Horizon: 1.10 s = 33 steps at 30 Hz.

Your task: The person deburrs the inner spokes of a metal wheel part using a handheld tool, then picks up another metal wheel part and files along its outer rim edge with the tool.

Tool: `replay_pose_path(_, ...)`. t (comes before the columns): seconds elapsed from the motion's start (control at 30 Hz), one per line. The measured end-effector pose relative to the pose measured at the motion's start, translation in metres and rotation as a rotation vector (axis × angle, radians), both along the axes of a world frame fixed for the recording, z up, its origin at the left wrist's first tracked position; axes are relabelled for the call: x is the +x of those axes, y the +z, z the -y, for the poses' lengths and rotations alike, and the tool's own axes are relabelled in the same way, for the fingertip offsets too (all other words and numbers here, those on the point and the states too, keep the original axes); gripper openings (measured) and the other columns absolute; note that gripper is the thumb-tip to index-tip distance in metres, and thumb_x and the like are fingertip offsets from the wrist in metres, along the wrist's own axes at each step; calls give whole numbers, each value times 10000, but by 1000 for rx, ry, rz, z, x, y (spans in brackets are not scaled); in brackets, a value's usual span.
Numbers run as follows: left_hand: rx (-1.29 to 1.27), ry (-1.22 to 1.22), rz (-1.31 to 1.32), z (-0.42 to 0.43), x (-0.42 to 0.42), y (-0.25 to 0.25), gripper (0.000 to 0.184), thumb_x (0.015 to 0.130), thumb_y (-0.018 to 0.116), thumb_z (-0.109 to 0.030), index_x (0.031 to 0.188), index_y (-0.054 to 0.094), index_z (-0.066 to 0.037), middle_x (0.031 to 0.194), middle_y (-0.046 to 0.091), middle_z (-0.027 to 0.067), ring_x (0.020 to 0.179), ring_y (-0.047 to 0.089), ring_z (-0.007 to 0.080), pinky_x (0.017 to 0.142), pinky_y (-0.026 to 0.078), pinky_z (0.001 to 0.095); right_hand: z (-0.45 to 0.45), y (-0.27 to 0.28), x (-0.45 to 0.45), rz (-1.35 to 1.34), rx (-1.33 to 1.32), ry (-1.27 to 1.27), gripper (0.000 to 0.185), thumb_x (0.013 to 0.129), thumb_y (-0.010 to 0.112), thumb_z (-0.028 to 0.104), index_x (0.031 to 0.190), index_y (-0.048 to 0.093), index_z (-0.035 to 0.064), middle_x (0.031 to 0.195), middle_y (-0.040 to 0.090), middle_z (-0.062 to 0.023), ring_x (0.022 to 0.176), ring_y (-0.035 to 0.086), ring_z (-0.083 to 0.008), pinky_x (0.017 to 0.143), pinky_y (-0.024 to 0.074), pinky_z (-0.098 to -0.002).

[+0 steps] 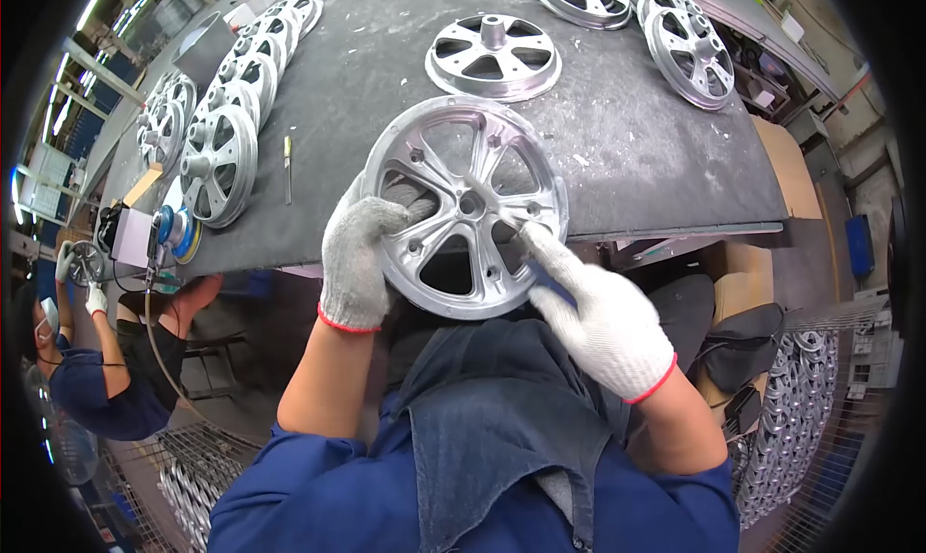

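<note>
A silver spoked metal wheel [470,206] is held up at the front edge of the dark table, its round hub facing me. My left hand [359,254], in a white knit glove with a red cuff, grips the wheel's left rim, with fingers reaching through a gap between spokes. My right hand [598,317], gloved the same way, is at the lower right of the wheel. Its index finger is stretched out onto a spoke near the rim, and the thumb is apart from it below. Behind the held wheel, another wheel [494,59] lies flat with its hub upward.
Rows of leaning wheels stand on the table [328,109] at left [220,165] and right [689,53]. A blue round tool [177,233] and a thin file [287,170] lie at left. A co-worker [106,379] holds a wheel at far left. Wire baskets flank me.
</note>
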<state>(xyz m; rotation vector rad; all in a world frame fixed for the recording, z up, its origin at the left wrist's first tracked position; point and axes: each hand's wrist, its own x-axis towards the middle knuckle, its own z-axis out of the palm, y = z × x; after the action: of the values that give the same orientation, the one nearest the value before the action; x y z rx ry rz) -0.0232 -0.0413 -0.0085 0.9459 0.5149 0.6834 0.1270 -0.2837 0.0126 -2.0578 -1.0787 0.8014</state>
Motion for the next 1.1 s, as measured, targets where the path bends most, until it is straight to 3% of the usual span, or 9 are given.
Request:
replay_pose_path(0.03,-11,-8,-24,-3,-1,-2,670,900,578,0,1560,591,113,1373,743,256,1236,784,375,1105,667,457,-1,-5,-1,575,61,74,740,1107,733,291,1801,476,270,961,760,-240,705,755,-376,656,622,-474)
replay_pose_path(0.1,-4,-38,-4,-5,0,-4,669,903,581,-13,1561,591,107,1366,748,251,1227,786,368,1093,672,454,3,-5,-1,491,-62,39,713,1104,738,287,1778,507,283,1093,794,-289,845,796,-426,792,657,-512)
replay_pose_path(0.2,25,-165,20,-13,3,16,665,910,588,-39,1562,590,92,1357,754,248,1198,793,350,1050,691,450,8,-27,5,28,330,102,742,1109,719,284,1794,465,153,1285,830,-258,1148,814,-438,1041,617,-482)
replay_pose_path(0.3,5,-356,-84,-45,18,28,585,961,623,-94,1526,619,58,1313,768,226,1069,823,305,897,725,432,18,29,23,-503,-132,-133,913,1011,869,270,1807,448,118,1572,737,-244,1358,775,-320,1159,572,-408)
replay_pose_path(0.33,41,-386,-109,-55,26,28,544,980,637,-110,1500,643,53,1278,780,209,1040,827,288,861,716,402,28,14,27,-181,69,-66,969,964,923,248,1803,457,114,1604,717,-239,1425,741,-308,1199,550,-397)
replay_pose_path(0.37,79,-417,-134,-62,32,26,505,1000,651,-126,1474,667,48,1244,791,192,1011,831,270,826,707,373,35,-4,32,81,229,-27,960,963,925,251,1797,469,113,1582,735,-233,1371,772,-297,1154,577,-392)
replay_pose_path(0.57,164,-399,-216,-72,44,26,407,1025,673,-111,1404,722,30,1155,814,139,913,835,203,729,654,307,40,-12,33,141,166,-102,754,1066,797,239,1766,525,178,1394,811,-245,1235,823,-366,1078,621,-434)
replay_pose_path(0.67,156,-406,-235,-77,46,22,401,1020,669,-93,1401,724,21,1147,813,137,911,835,214,707,642,302,38,-32,32,403,149,-77,663,1084,771,321,1720,587,291,965,779,-201,872,767,-428,815,625,-536)
replay_pose_path(1.1,-85,-548,-91,-105,59,6,394,994,693,-69,1369,718,48,1075,771,177,847,818,294,625,640,371,37,-7,61,673,13,-28,654,1066,798,331,1694,616,352,872,732,-149,781,757,-375,752,636,-486)
